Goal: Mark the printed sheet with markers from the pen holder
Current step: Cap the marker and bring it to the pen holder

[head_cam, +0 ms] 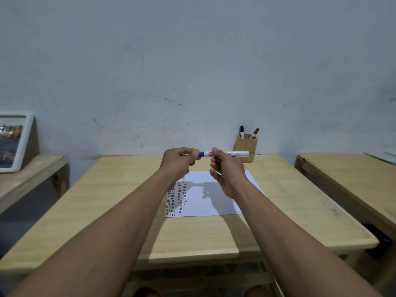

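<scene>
Sheet: left columns marked, rest blank; left hand grips blue cap, right hand holds marker.

The marker has a white barrel with red print and a blue end. The white sheet carries columns of short red and dark dashes down its left side, on a pale yellow wood-grain desk. In the tan wooden pen holder stand a black-capped marker and a red-capped marker, against a grey-white, speckled wall.
</scene>
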Demonstrator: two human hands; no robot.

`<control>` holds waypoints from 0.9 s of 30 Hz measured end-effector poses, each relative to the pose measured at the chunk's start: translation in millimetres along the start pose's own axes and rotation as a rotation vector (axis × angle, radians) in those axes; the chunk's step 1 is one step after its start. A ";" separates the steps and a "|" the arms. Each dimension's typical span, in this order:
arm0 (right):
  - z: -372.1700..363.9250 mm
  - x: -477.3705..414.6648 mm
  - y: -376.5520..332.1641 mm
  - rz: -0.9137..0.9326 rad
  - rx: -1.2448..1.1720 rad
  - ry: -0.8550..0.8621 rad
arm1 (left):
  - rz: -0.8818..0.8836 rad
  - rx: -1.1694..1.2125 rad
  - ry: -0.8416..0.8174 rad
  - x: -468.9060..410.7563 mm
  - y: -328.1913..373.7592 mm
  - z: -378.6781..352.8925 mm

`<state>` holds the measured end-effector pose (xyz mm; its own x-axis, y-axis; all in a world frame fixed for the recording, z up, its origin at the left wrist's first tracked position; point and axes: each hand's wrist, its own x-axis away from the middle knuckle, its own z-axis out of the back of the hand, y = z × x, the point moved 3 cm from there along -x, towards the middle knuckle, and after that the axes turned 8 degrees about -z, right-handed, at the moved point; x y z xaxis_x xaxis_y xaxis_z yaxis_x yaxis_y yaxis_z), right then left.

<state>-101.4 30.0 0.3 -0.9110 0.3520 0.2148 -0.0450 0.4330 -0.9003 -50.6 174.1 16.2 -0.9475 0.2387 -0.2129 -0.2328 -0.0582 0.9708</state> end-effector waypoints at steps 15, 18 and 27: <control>4.4 -6.6 -10.9 0.095 0.133 0.254 | -0.275 -0.242 0.207 -6.8 21.6 -30.1; 10.5 0.5 -23.6 0.110 0.388 0.220 | -0.293 -0.263 0.219 -13.8 31.0 -38.8; 52.3 -28.3 -67.6 0.373 1.031 0.294 | -0.315 -0.256 0.149 -48.8 42.1 -85.7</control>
<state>-94.1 -52.7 35.3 -0.8129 0.5558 -0.1737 -0.2311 -0.5816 -0.7800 -32.9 76.9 58.0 -0.8386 0.1421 -0.5259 -0.5445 -0.2476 0.8014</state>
